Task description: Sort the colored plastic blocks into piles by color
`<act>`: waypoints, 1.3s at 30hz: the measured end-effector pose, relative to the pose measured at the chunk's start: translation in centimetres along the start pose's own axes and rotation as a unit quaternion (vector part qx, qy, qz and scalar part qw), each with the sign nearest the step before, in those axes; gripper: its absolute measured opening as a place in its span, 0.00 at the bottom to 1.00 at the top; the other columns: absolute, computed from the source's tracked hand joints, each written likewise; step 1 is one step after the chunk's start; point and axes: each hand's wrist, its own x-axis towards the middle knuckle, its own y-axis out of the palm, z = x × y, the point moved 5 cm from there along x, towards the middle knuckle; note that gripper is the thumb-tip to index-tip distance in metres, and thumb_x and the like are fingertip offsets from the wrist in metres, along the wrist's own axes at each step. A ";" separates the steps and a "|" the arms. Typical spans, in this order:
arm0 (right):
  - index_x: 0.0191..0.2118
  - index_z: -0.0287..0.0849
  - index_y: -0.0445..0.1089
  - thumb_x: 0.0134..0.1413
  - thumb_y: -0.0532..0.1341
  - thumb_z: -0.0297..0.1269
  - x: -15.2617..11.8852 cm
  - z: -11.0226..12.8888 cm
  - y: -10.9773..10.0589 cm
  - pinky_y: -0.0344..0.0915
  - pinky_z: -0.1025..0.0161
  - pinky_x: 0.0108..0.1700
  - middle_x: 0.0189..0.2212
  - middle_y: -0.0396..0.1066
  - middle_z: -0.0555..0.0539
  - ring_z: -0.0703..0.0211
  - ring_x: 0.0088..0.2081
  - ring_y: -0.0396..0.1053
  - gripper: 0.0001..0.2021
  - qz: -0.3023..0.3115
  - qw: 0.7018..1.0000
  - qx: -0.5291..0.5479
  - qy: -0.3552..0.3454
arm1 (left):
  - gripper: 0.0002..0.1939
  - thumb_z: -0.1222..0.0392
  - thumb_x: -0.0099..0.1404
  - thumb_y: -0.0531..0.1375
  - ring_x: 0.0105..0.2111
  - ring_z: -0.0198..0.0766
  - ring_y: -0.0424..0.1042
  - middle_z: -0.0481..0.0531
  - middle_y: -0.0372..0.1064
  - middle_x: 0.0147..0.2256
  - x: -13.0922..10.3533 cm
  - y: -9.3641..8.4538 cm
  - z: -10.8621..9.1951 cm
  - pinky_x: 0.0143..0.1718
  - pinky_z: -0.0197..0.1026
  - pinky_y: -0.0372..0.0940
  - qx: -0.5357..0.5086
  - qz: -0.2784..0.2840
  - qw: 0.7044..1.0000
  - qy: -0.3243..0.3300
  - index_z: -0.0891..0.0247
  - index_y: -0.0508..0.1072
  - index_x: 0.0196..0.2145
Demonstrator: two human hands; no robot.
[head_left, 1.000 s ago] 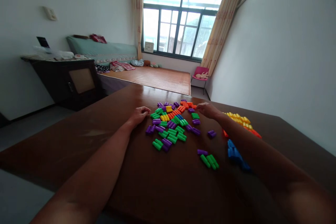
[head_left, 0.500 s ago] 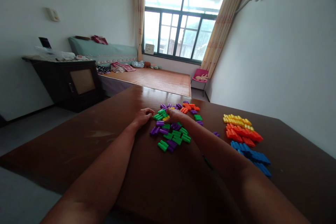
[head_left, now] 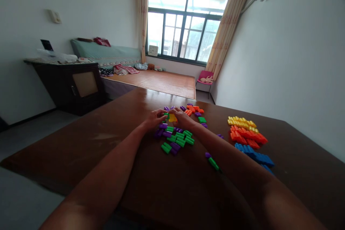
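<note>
My left hand is over the far side of a loose pile, its fingers closed around green plastic blocks. Just to its right, my right hand pinches a yellow plastic block; the fingers hide part of it. The two hands nearly meet. On the near side of them lie mixed green blocks and purple blocks, each shaped like short tubes joined side by side. Orange blocks lie beyond my right hand.
At the right of the brown table are rows of yellow blocks, red-orange blocks and blue blocks. A green piece lies by my right forearm. A bed and a dark cabinet stand beyond.
My left hand has moved right onto the green blocks. My right hand has shifted slightly right, and the yellow block by its fingers shows more. The right forearm uncovers a green piece.
</note>
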 end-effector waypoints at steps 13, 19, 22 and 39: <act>0.59 0.44 0.63 0.45 0.64 0.36 -11.1 -17.1 -11.4 0.61 0.59 0.55 0.55 0.64 0.42 0.54 0.52 0.65 0.31 0.013 0.966 -0.157 0.205 | 0.31 0.40 0.49 0.65 0.29 0.38 0.70 0.53 0.73 0.33 -0.5 -1.9 2.3 0.25 0.35 0.63 0.057 -0.040 0.994 -0.090 0.65 0.75 0.45; 0.54 0.45 0.68 0.40 0.63 0.27 -20.9 -27.2 -17.4 0.65 0.63 0.50 0.53 0.66 0.42 0.56 0.47 0.70 0.29 0.032 0.929 -0.183 0.320 | 0.32 0.39 0.48 0.66 0.32 0.40 0.72 0.53 0.75 0.35 -0.2 -2.4 3.1 0.28 0.36 0.65 0.063 -0.058 0.990 -0.110 0.63 0.75 0.46; 0.49 0.48 0.71 0.39 0.61 0.24 -23.6 -28.6 -17.8 0.66 0.62 0.45 0.52 0.67 0.44 0.57 0.43 0.72 0.27 0.084 0.923 -0.198 0.320 | 0.33 0.39 0.47 0.66 0.33 0.41 0.73 0.53 0.75 0.36 -0.3 -2.4 2.8 0.29 0.36 0.66 0.062 -0.059 0.989 -0.119 0.63 0.75 0.46; 0.47 0.41 0.72 0.53 0.52 0.26 -21.7 -26.2 -17.5 0.65 0.59 0.51 0.46 0.74 0.42 0.55 0.45 0.72 0.18 -0.069 0.921 -0.165 0.346 | 0.33 0.40 0.48 0.67 0.34 0.41 0.73 0.53 0.74 0.36 -0.3 -2.5 2.7 0.32 0.39 0.69 0.022 -0.051 0.993 -0.105 0.62 0.74 0.47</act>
